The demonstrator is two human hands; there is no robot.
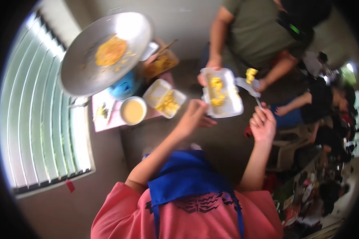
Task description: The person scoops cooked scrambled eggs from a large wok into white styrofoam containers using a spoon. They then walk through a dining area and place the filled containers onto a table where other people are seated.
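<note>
Beside the slatted window (pixel 40 111) at left, a wok (pixel 79 71) holds flat orange-yellow food (pixel 111 51), with a cup (pixel 123 119) of tan liquid and an open foam box (pixel 181 98) below. Mid-view, the left hand (pixel 194 115), fingers apart, is at the lower left edge of a white foam container (pixel 234 106) with yellow pieces (pixel 217 91) inside, contact unclear, a co-worker's hand (pixel 214 63) gripping its upper left; farther right, the right hand (pixel 263 124) is clamped on a food-loaded spatula (pixel 246 84).
</note>
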